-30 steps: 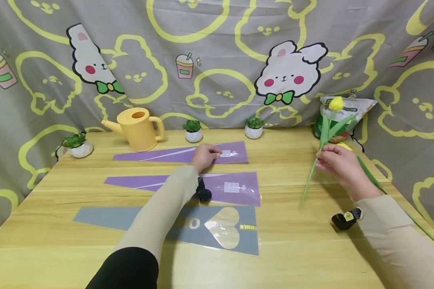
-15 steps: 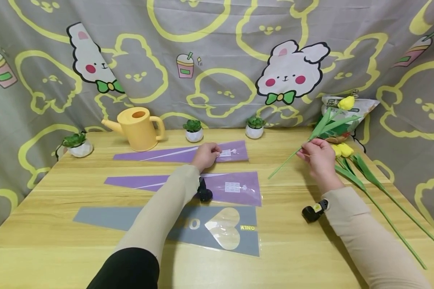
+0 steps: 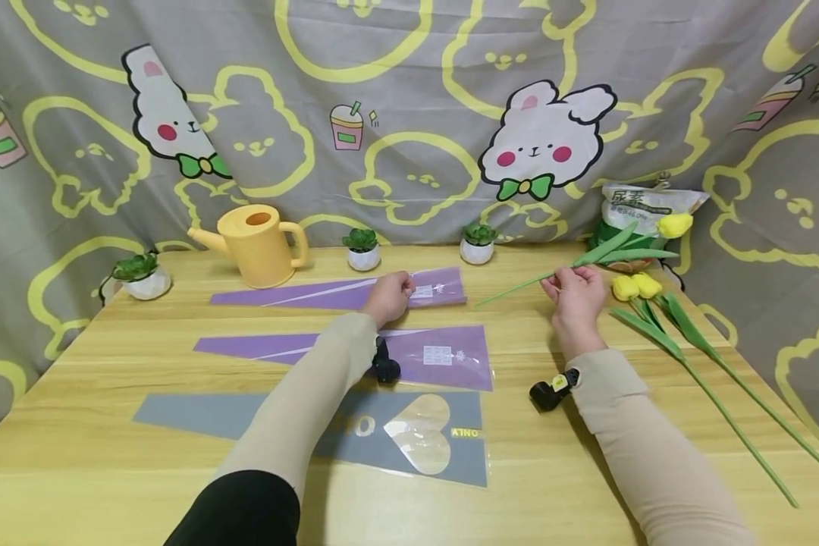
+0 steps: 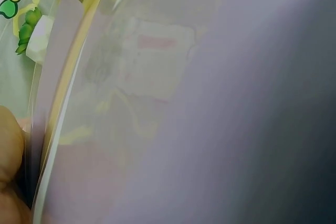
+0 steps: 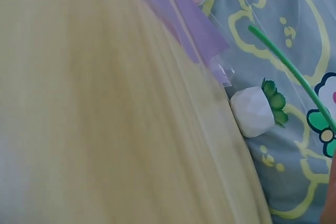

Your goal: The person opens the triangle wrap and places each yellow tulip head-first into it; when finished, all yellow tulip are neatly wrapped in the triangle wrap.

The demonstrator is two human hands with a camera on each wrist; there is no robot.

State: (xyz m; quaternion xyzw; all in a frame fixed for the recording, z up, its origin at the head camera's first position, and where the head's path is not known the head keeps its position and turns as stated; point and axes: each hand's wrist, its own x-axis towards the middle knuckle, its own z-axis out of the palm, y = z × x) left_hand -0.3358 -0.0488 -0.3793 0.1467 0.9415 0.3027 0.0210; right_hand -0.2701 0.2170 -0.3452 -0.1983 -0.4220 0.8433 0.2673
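Note:
My left hand (image 3: 387, 298) pinches the upper layer of the farthest purple flower sleeve (image 3: 337, 299), near its wide end. Clear and purple film (image 4: 173, 145) fills most of the left wrist view, its edges standing apart beside the fingers (image 4: 9, 145). In my right hand (image 3: 580, 299) is the stem of a yellow artificial tulip (image 3: 609, 243). The bloom points up and right, while the bare stem end slants down toward the sleeve's wide end, apart from it. That green stem (image 5: 289, 65) also crosses the right wrist view. Below lie a second purple sleeve (image 3: 467, 370) and a grey heart-window sleeve (image 3: 460, 466).
Two more yellow tulips (image 3: 706, 387) lie on the right of the wooden table (image 3: 553, 470). Along the back stand a yellow watering can (image 3: 255, 250), small potted succulents (image 3: 478, 246) and a green-and-white bag (image 3: 644, 205). A patterned curtain (image 3: 409, 68) hangs behind.
My right hand has moved left with the tulip, which has tilted from upright to a low slant, stem end toward the sleeve. The left hand has stayed at the far sleeve, whose wide end has lifted slightly.

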